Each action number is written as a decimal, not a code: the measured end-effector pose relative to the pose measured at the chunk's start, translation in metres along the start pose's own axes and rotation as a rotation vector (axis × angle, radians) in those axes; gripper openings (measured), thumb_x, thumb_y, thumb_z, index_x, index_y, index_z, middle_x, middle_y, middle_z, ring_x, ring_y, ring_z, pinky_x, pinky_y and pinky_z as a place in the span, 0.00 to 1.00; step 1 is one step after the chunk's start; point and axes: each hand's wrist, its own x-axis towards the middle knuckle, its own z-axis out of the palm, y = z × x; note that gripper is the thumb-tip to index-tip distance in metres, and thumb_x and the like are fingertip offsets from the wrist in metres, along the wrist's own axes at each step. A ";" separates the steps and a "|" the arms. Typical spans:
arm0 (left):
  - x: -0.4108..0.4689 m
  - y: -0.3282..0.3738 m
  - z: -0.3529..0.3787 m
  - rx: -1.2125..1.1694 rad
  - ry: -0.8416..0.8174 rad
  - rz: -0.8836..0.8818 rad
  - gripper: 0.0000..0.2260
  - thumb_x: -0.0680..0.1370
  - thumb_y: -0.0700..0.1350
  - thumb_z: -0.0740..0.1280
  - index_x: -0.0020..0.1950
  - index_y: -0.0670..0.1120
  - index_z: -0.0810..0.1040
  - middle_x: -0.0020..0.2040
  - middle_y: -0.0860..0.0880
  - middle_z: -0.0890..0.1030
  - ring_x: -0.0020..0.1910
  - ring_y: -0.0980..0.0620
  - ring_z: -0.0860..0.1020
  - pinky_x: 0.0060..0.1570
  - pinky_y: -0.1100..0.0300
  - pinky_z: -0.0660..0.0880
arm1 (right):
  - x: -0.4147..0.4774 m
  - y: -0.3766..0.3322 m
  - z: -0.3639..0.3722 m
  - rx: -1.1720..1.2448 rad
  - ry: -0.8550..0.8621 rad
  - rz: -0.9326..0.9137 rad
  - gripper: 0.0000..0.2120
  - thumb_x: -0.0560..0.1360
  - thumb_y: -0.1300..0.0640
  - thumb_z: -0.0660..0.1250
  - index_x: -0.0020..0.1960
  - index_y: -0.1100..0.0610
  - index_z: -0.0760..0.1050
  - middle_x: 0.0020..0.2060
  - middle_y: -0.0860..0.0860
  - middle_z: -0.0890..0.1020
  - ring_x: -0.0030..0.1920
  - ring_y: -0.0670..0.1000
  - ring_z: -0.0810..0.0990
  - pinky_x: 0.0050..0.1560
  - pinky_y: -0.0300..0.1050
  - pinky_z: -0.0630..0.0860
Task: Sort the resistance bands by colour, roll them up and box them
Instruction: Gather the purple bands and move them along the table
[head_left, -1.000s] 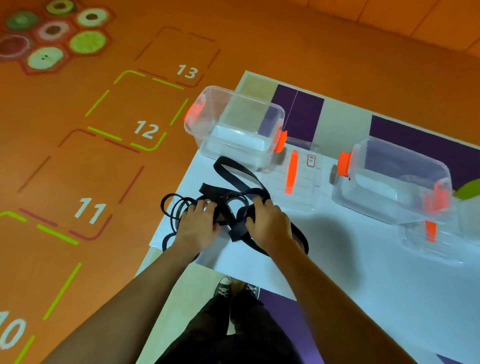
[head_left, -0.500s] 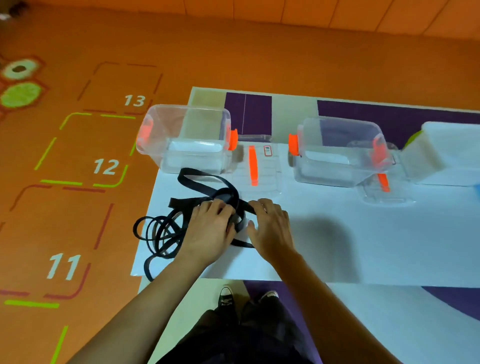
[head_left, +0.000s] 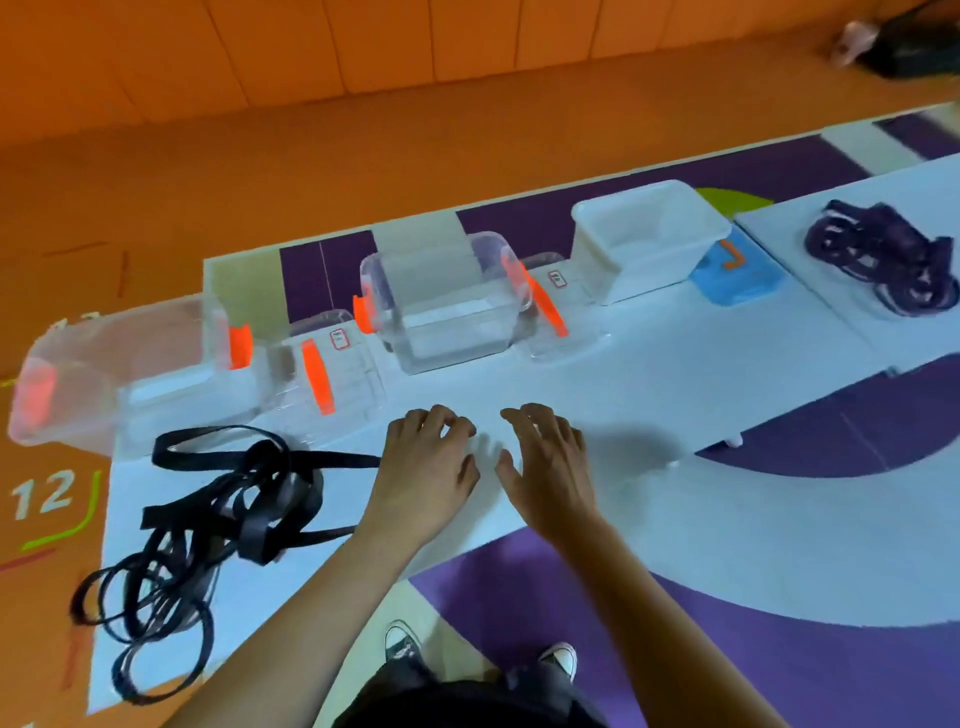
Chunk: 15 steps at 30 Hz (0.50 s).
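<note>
Black resistance bands (head_left: 234, 499) lie tangled at the left end of the white table (head_left: 675, 374), long axis running from the near-left corner toward the clear box (head_left: 130, 374) behind. One flat strap points right, reaching the edge of the left hand (head_left: 431, 467); contact not determinable. That hand and the right hand (head_left: 545, 467) sit side by side, palms down, fingers loosely curled, holding nothing.

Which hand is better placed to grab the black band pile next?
Left. The left hand is open next to the black bands, one strap running up to it. The right hand, also open, is on the far side of the left hand.
</note>
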 end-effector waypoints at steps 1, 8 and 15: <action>0.009 0.019 0.003 0.006 0.005 0.028 0.12 0.70 0.45 0.75 0.53 0.48 0.82 0.50 0.48 0.80 0.46 0.41 0.79 0.47 0.47 0.76 | -0.001 0.017 -0.012 -0.004 0.011 0.027 0.22 0.71 0.53 0.65 0.65 0.53 0.77 0.61 0.54 0.80 0.55 0.60 0.80 0.56 0.54 0.75; 0.058 0.151 0.030 -0.015 0.018 0.154 0.12 0.73 0.47 0.73 0.56 0.49 0.82 0.52 0.48 0.80 0.49 0.42 0.78 0.50 0.48 0.74 | -0.017 0.139 -0.089 -0.030 0.113 0.137 0.21 0.72 0.52 0.66 0.64 0.54 0.78 0.58 0.53 0.81 0.53 0.60 0.81 0.54 0.55 0.74; 0.107 0.252 0.059 -0.042 -0.040 0.282 0.12 0.73 0.48 0.72 0.56 0.50 0.81 0.53 0.50 0.79 0.51 0.43 0.78 0.52 0.49 0.73 | -0.032 0.246 -0.142 -0.034 0.155 0.278 0.20 0.74 0.53 0.69 0.65 0.52 0.76 0.60 0.52 0.78 0.55 0.59 0.78 0.57 0.54 0.72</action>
